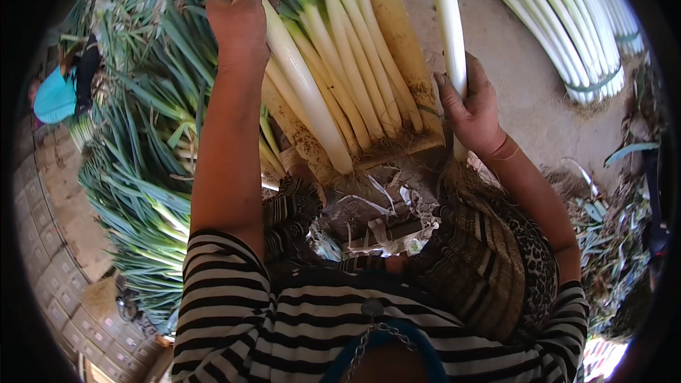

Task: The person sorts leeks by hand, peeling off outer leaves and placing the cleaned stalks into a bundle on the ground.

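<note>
My left hand (238, 24) grips a thick leek-like green onion (306, 85) by its green upper part. Its white shaft slants down towards me, the root end by the near edge of a yellowish board (407, 45). In my right hand (472, 103) is another long white stalk (449, 21), held near its rooted lower end; its top runs out of view. Between my hands several more stalks (367, 69) lie side by side on the board, with hairy roots at the near end.
Tied bundles of white stalks (574, 48) lie on the floor at the upper right. A large heap of leafy green onions (143, 197) fills my left side. Leaf scraps (612, 244) litter the right. At the far left is a person in a turquoise top (56, 96).
</note>
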A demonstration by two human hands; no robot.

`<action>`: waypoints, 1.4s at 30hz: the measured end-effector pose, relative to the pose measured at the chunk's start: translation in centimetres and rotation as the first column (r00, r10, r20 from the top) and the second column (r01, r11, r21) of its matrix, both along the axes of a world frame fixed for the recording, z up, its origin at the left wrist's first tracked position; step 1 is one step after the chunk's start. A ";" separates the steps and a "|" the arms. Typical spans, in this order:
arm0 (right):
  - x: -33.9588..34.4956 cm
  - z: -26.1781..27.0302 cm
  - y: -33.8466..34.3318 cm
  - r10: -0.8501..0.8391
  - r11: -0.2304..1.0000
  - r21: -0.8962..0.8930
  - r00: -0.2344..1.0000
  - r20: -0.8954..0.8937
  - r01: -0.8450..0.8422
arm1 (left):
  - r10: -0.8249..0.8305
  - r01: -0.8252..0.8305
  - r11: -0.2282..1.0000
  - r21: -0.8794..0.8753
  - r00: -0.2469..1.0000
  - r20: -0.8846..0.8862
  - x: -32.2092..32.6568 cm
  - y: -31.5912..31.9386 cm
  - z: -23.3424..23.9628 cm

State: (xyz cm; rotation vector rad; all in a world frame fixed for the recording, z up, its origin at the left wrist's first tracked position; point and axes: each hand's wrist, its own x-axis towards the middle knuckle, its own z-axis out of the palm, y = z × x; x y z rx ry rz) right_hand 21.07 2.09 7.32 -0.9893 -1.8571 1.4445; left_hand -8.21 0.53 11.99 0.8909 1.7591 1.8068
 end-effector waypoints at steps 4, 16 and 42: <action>-2.1 -0.8 -0.9 -0.012 0.998 -0.069 1.000 -0.018 0.010 | 0.089 -0.090 0.996 -0.013 0.994 -0.060 -0.2 -2.5 5.2; -7.9 -8.9 -2.3 0.293 0.953 -0.194 0.868 0.400 -0.233 | 0.303 -0.305 0.948 -0.094 0.952 -0.031 -2.6 -4.8 6.5; -8.6 -10.7 0.4 0.384 0.916 -0.273 0.443 0.810 -0.294 | 0.359 -0.393 0.887 -0.242 0.917 -0.173 -5.7 -9.1 -5.4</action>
